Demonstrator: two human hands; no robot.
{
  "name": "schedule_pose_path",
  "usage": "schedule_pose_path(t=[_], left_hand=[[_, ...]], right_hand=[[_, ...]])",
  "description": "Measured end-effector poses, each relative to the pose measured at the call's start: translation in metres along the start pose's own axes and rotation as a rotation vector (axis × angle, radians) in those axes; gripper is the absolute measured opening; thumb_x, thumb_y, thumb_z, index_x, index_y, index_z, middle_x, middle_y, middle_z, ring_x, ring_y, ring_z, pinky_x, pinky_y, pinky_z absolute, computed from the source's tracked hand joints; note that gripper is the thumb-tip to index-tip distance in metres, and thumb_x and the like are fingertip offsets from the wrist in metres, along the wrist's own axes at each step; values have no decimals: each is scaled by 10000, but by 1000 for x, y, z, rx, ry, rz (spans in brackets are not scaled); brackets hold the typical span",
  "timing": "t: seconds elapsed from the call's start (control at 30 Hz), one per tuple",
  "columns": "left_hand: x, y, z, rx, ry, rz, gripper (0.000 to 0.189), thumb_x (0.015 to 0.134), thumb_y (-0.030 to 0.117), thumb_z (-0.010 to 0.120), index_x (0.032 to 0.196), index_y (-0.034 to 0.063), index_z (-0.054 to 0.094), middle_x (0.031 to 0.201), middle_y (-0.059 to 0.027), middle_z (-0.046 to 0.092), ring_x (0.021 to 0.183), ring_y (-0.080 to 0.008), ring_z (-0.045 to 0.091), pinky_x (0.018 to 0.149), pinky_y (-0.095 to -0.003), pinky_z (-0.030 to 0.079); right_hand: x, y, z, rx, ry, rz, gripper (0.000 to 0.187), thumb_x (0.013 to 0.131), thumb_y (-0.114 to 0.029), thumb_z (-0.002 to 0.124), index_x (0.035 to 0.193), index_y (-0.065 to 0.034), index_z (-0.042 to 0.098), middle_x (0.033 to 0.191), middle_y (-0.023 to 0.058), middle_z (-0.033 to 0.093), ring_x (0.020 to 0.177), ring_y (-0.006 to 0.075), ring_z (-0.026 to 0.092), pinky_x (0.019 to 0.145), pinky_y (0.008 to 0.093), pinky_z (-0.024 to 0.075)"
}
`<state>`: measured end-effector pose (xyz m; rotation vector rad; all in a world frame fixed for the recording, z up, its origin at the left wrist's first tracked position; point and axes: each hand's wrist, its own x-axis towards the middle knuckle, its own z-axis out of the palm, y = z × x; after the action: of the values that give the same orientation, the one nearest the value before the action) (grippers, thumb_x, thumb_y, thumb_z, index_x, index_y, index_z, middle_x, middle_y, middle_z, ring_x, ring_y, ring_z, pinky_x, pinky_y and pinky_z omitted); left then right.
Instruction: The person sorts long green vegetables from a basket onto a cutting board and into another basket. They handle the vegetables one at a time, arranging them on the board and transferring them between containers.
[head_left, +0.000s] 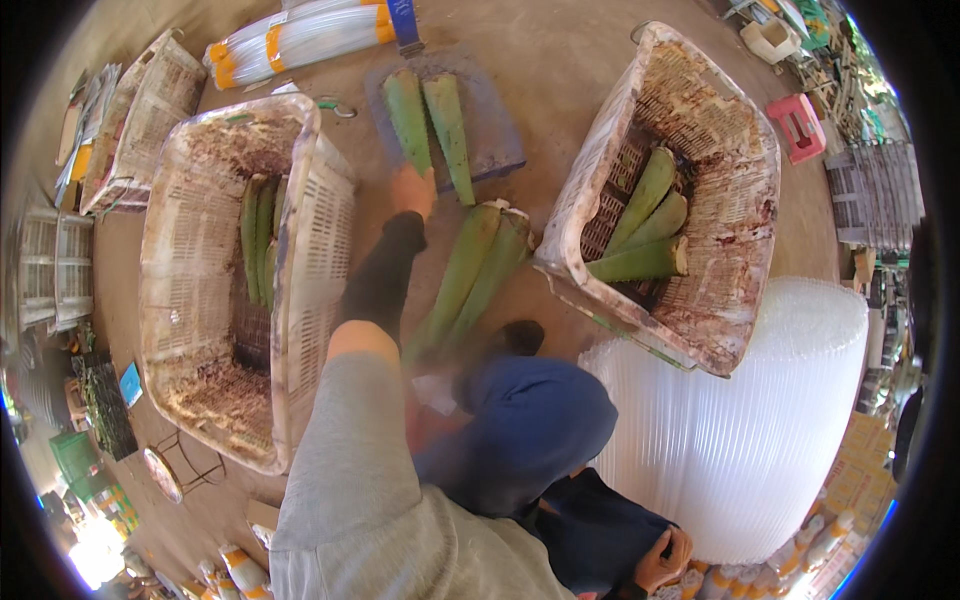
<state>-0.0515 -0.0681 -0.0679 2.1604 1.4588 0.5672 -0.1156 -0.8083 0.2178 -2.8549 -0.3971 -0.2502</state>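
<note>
My left hand (413, 190), with a dark sleeve on the forearm, grips the narrow tip of a thick green aloe leaf (407, 120). That leaf lies on a dirty blue platform (491, 124) with a blue post at its far edge. Beside it, a second aloe leaf (448, 112) lies with its tip over the platform's near edge. More aloe leaves (469, 262) are on the floor nearer to me, partly blurred. At the lower right, my right hand (666, 556) is beside dark cloth, its fingers bent; whether it holds anything is unclear.
Stained plastic crates stand at left (296, 300) and right (720, 187), each with several aloe leaves inside. A big roll of clear air-column wrap (720, 442) stands behind the right crate. Wrapped clear bundles (322, 41) lie at the top. A small stool (163, 474) is lower left.
</note>
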Motion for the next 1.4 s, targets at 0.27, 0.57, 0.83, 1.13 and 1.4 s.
schedule_pose_path(t=[0.27,0.57,0.83,1.13,1.4], left_hand=[[59,-3,27,10,-155,-293,705,808,351,802,1280,-50,465,1245,-286,600,1161,-424,599,980,-475,491],[60,3,-39,-989,-382,-271,344,802,97,652,1113,-42,696,944,-69,666,831,-155,606,747,-297,487],[-108,57,-178,-615,-215,311,363,884,114,683,1232,11,666,988,-63,679,863,-115,584,772,-281,483],[-231,145,-227,-462,-381,974,348,791,30,726,1138,48,703,820,-116,487,740,-285,526,665,-361,436],[-262,161,-215,-381,-190,1081,365,738,30,703,1097,83,741,879,-89,511,849,-266,553,755,-347,465]], right_hand=[[36,-18,4,-152,-23,-183,104,903,-56,703,921,42,728,861,227,724,724,386,684,678,444,553],[45,-13,20,19,-67,-63,72,896,-20,646,939,23,685,962,170,676,923,339,630,857,428,495],[89,-66,26,484,-159,108,281,903,-63,609,1163,31,660,1132,161,683,1076,280,644,965,391,484],[141,-240,9,1882,-270,-322,743,935,-309,720,1512,-13,358,1478,160,468,1333,299,510,1131,453,373],[101,-223,-9,2017,-398,-539,457,856,-58,791,1270,-46,599,1213,59,659,1183,166,581,1046,344,444]])
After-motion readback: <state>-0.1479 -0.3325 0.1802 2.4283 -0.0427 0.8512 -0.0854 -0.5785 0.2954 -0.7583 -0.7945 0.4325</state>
